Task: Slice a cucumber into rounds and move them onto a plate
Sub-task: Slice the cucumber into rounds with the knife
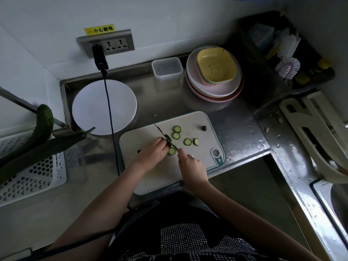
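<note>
On the white cutting board point(190, 117) my left hand point(152, 150) holds down a cucumber, which it almost wholly hides. My right hand point(190, 164) grips the handle of a knife point(165, 137); the blade stands right against the left fingertips. A cut round point(171, 151) lies at the blade's near end. Several more rounds point(177, 129) lie loose on the board to the right, and a dark cucumber end point(204, 128) sits farther right. A white plate point(90, 106) stands bare at the back left of the board.
Two whole cucumbers point(42, 125) lie in a white perforated basket point(33, 176) at left. A black cable point(111, 117) hangs from the wall socket across the plate. A stack of dishes point(214, 89), a clear box point(167, 67), and the sink point(331, 196) at right.
</note>
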A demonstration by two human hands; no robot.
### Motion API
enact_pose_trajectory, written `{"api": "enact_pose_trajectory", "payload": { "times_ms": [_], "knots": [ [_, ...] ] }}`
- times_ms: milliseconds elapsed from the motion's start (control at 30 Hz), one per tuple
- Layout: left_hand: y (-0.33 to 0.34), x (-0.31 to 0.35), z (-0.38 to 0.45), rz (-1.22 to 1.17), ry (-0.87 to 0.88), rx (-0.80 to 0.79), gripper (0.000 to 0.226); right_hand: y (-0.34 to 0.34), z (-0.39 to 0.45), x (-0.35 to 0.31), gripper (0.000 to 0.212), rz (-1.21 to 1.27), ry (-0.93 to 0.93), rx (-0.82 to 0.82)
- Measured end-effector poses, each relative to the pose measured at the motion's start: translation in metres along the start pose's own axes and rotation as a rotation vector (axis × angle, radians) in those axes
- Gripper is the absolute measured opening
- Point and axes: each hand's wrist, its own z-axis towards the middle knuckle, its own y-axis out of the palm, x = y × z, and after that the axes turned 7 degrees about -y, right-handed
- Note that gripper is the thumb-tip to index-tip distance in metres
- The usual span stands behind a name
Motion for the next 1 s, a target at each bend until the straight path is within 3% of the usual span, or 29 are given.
{"api": "enact_pose_trajectory", "payload": {
  "times_ms": [567, 1000],
  "knots": [
    [0.000, 0.002, 0.000, -0.085, -0.045, 0.046, 0.032, 0.003, 0.010, 0.005, 0.011, 0.055, 0.031, -0.071],
    [-0.015, 0.003, 0.006, 0.024, 0.039, 0.001, 0.043, -0.021, -0.003, 0.027, 0.014, 0.496, 0.242, 0.121]
  ]
}}
